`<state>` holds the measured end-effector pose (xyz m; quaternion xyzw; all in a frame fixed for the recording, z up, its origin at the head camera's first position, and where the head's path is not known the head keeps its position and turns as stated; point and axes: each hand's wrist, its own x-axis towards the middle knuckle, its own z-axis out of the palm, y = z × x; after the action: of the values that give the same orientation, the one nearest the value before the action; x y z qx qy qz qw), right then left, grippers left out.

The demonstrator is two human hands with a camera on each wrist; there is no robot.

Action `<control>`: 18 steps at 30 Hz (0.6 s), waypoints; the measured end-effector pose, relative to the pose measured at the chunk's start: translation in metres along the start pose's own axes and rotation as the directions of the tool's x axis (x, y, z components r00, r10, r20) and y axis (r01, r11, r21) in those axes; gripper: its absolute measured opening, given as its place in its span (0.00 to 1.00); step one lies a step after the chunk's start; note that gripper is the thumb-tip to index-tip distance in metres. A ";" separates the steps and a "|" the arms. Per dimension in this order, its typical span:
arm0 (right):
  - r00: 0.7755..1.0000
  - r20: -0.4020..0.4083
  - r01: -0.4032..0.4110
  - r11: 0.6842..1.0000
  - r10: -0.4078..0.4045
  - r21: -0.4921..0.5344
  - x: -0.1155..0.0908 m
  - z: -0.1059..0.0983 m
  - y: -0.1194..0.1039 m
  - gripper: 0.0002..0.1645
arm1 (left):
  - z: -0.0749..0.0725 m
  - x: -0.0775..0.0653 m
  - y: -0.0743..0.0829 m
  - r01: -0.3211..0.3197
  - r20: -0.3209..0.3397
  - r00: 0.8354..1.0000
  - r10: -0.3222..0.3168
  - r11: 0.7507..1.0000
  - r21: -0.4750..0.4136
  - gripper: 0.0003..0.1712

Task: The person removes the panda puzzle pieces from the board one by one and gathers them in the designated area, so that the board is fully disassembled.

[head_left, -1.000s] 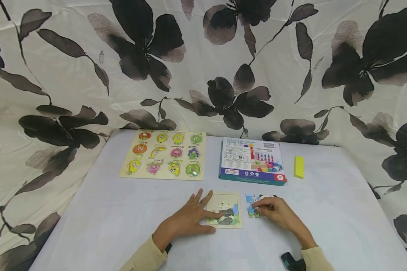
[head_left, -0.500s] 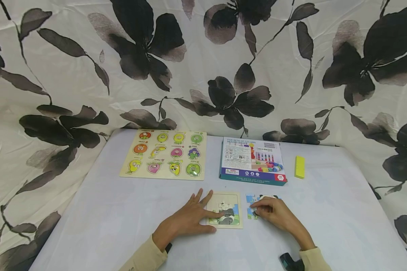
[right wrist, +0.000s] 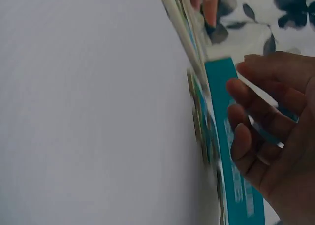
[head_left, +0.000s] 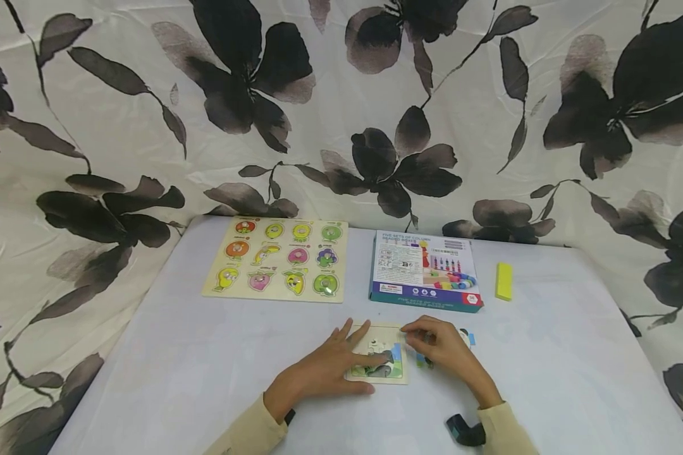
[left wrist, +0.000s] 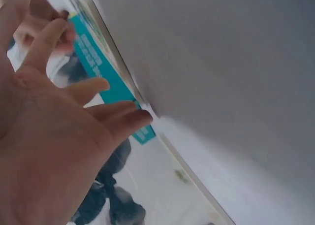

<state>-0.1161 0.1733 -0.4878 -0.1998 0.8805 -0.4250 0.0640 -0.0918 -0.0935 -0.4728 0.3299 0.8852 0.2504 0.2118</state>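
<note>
A small framed jigsaw board lies on the white-covered table, its picture partly filled with black, white, green and blue pieces. My left hand spreads over its left part, straight fingers resting on it; in the left wrist view the same hand shows wide-apart fingers. My right hand is at the board's upper right edge, fingertips bent together; I cannot tell whether a piece is between them. In the right wrist view that hand has curled fingers. Loose jigsaw pieces lie right of the board, mostly hidden beneath it.
Behind the board stands a teal and white box of beads. Left of it is a wooden fruit puzzle board. A yellow block lies at the right. A floral cloth hangs along the table's back edge.
My right hand has moved left and slightly away from me, from the loose pieces to the board's upper right edge. My left hand has shifted slightly right over the board.
</note>
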 end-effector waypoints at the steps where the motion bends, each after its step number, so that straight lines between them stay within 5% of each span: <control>1: 1.000 0.016 0.015 1.000 -0.015 0.001 0.004 0.004 -0.003 0.11 | 0.001 0.001 0.001 -0.008 0.005 1.000 0.008 1.000 0.017 0.32; 7: 0.993 0.093 0.083 0.995 -0.077 -0.054 0.022 0.024 -0.018 0.10 | 0.003 0.007 0.005 0.011 0.025 1.000 -0.014 0.994 0.107 0.32; 18: 0.994 0.087 0.078 0.993 -0.071 -0.084 0.024 0.031 -0.019 0.08 | 0.003 0.009 0.007 0.033 0.034 0.999 -0.039 0.986 0.160 0.32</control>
<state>-0.1240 0.1308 -0.4916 -0.2527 0.8867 -0.3796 0.0762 -0.0925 -0.0818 -0.4726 0.3345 0.9041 0.1686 0.2055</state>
